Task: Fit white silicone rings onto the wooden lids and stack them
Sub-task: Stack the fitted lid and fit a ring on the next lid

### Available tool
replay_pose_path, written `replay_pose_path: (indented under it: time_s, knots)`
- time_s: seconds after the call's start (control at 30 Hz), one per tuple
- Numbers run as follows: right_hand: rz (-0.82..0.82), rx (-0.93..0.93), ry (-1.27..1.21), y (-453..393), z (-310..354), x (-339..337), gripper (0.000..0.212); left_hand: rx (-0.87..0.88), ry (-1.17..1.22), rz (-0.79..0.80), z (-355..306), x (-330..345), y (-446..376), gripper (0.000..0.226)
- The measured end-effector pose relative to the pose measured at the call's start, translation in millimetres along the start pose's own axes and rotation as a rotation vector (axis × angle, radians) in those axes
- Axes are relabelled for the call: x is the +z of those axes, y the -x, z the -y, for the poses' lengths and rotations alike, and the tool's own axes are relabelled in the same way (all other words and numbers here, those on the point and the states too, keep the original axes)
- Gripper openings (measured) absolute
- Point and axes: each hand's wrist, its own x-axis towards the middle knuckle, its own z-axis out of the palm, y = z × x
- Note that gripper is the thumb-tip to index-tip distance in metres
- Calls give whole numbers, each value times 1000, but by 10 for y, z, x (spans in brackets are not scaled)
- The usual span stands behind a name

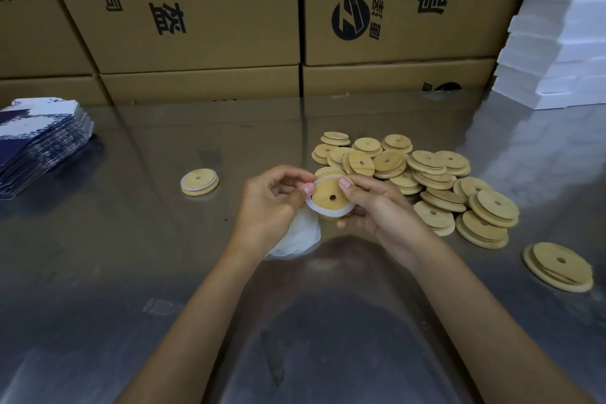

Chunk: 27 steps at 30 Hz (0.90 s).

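— Item one, our left hand (269,197)?
— Forearm bare, reaching in from below; fingers curled, thumb tip pressed forward, pinching.
— Item two, our right hand (373,203)?
— Forearm bare, angled in from the lower right; thumb on top, fingers curled beneath, gripping. Both thumbs nearly meet.

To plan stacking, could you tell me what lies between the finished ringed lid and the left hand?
Head view: only bare metal table lies between ringed lid and left hand.

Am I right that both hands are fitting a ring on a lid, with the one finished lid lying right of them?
Not quite. In the head view both hands, left hand and right hand, work the ring onto the lid, but the finished lid lies to their left.
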Motion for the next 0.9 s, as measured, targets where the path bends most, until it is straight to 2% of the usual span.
replay_pose_path:
  time_s: [0.13, 0.23, 0.33, 0.43, 0.57, 0.77, 0.9]
  knots:
    - [37, 33, -44, -5, -19, -7, 28, -10, 30, -17, 17, 0, 14, 17]
    - [5, 21, -78, -31, -19, -15, 28, 9, 0, -6, 35, 36, 33, 20]
    - [-23, 24, -45, -43, -22, -19, 29, -76, -3, -55, 78, 100, 42, 8]
    - [-19, 43, -67, -44, -40, -5, 31, -131, 38, -59, 96, 112, 48, 7]
    - [34, 60, -169, -32, -23, 11, 26, -80, 74, -88, 84, 92, 40, 10]
    - [-45, -37, 97, -25, -29, 52, 19, 133, -166, -27, 75, 124, 83, 12]
    - [-39, -138, 249, -17, -29, 36, 11, 123, -216, -24, 114, 136, 79, 8]
